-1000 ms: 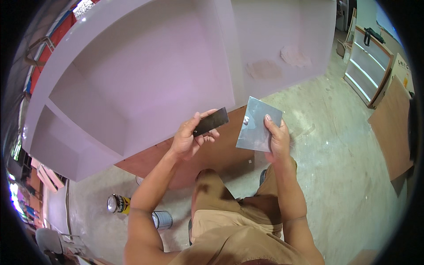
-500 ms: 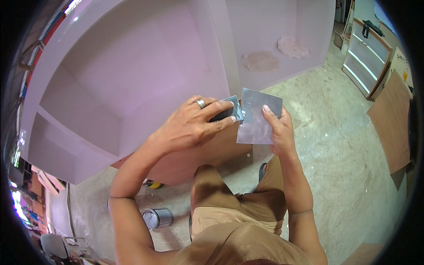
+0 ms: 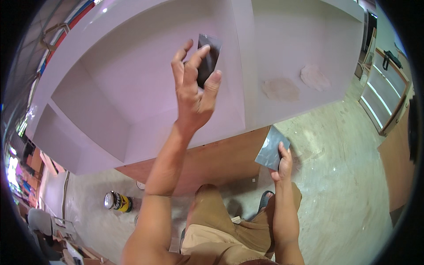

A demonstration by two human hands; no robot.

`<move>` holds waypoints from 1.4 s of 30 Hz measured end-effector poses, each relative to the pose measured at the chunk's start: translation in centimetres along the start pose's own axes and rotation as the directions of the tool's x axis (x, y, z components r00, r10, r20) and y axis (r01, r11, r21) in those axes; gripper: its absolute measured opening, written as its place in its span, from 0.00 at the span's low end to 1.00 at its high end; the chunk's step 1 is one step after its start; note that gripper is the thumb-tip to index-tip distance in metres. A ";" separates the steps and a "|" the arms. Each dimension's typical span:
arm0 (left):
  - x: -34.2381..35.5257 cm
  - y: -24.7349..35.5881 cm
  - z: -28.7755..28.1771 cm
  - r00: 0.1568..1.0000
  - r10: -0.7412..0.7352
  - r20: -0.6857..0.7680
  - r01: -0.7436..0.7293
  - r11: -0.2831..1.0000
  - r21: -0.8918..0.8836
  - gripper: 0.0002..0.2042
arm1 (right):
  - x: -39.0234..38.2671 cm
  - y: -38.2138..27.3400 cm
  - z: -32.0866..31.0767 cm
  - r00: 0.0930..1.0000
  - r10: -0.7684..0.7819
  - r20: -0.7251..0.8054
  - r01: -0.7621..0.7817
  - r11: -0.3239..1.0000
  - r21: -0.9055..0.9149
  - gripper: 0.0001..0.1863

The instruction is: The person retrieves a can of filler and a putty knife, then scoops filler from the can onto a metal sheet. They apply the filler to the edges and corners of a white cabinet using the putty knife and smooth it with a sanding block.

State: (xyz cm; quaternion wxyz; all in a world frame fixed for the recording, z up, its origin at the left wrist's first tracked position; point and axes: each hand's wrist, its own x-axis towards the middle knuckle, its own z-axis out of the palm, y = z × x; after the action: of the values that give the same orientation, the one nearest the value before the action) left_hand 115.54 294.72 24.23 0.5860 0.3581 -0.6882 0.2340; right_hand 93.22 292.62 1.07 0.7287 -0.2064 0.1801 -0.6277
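Note:
My left hand [image 3: 193, 99] is raised in front of a pale, pinkish-white shelf unit [image 3: 132, 75]. Between its thumb and fingers it grips a dark, flat putty spreader [image 3: 212, 56], tilted upright. I cannot tell whether the spreader touches the unit's back panel. Lower and to the right, my right hand [image 3: 285, 167] holds a thin grey metal plate [image 3: 267, 151] by its near edge, the thumb lying on top. Two dried-looking patches, one tan [image 3: 281, 89] and one paler [image 3: 315, 77], mark the unit's right compartment.
A brown wooden side [image 3: 207, 154] of the unit faces my knees. On the concrete floor to the left lies a black-and-yellow can [image 3: 120, 202]. A grey chair [image 3: 40, 220] stands at far left. At right lean a framed panel [image 3: 383, 90] and a brown board [image 3: 393, 163].
The hands have parted. My left hand has carried the spreader up and slightly left toward the shelf unit; my right hand has lowered with the metal plate. The view has shifted too.

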 end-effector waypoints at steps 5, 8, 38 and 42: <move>3.3 -2.0 6.4 0.929 -0.038 -0.369 -0.056 0.969 -0.239 0.25 | 0.7 0.9 -1.9 0.994 0.093 -0.052 -0.095 0.994 -0.048 0.15; 5.5 -5.0 8.1 0.868 0.181 -0.463 -0.173 0.983 0.060 0.27 | 0.8 0.3 -2.3 0.994 0.092 -0.062 -0.096 0.993 -0.070 0.15; 9.6 -9.9 10.4 0.802 0.414 -0.430 -0.265 0.893 0.364 0.26 | 1.7 -0.1 -3.3 0.994 0.074 -0.084 -0.081 0.993 -0.082 0.14; 8.8 -9.9 10.2 0.834 0.411 -0.368 -0.264 0.883 0.387 0.25 | 1.5 -0.2 -2.9 0.995 0.060 -0.084 -0.068 0.994 -0.087 0.13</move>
State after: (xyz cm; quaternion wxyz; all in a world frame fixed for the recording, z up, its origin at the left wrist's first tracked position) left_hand 116.16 278.99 29.74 0.6085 0.2573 -0.5431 0.5182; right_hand 91.78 290.90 -1.27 0.7305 -0.2072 0.2442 -0.6032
